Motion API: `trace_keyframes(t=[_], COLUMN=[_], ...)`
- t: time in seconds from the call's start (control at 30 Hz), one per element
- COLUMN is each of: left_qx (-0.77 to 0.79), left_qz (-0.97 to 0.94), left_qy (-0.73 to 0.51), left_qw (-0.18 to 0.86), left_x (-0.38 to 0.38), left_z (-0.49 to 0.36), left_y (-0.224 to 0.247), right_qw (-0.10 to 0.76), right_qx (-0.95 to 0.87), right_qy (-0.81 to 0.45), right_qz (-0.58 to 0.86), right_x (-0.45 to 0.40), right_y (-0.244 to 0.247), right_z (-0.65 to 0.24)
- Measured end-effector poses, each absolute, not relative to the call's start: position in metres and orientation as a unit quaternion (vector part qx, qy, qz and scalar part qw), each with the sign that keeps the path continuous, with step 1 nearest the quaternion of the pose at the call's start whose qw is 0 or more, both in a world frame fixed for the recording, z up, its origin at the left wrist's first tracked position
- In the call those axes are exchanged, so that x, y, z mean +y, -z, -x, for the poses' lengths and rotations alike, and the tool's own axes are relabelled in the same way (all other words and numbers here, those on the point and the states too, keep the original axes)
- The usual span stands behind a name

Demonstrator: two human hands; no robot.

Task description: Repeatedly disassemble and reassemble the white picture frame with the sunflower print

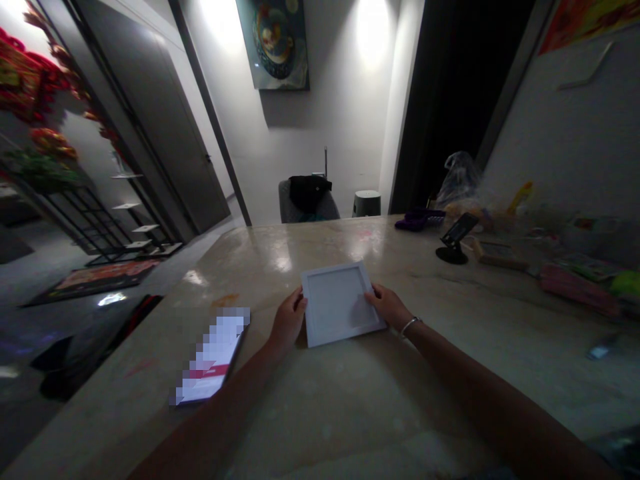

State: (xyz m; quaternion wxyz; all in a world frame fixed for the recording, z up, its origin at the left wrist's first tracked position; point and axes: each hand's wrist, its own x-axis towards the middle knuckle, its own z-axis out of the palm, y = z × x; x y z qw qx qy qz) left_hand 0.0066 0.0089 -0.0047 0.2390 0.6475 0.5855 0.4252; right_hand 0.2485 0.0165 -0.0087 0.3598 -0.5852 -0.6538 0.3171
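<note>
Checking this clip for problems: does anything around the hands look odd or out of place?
Yes: the phone beside the left hand lies at an angle, its screen pixelated. An orange stain marks the counter just above it. The white frame held with the right hand looks undamaged.

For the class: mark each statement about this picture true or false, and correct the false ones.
1. The left hand and right hand touch opposite edges of a white square frame. True.
2. A bracelet circles the left wrist. False: it is on the right wrist.
3. A smartphone lies right of the frame. False: it lies left of it, near the left hand.
4. A black garment lies over a chair beyond the counter. True.
</note>
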Motion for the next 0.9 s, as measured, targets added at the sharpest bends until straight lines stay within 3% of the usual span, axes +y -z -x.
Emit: trace_keyframes(t=[0.4, 0.9], left_qx=[0.593, 0.585], left_qz=[-0.76, -0.765], left_qy=[-0.26, -0.254], left_qw=[0.061, 0.089], left_x=[0.014, 0.018], left_z=[-0.002, 0.003], left_y=[0.012, 0.014], right_qw=[0.193, 0.179], right_qx=[-0.727, -0.748], right_qy=[-0.11, -0.108], right_qz=[0.649, 0.629], right_x=[0.008, 0.006], right_y=[0.005, 0.003], right_z=[-0.246, -0.248])
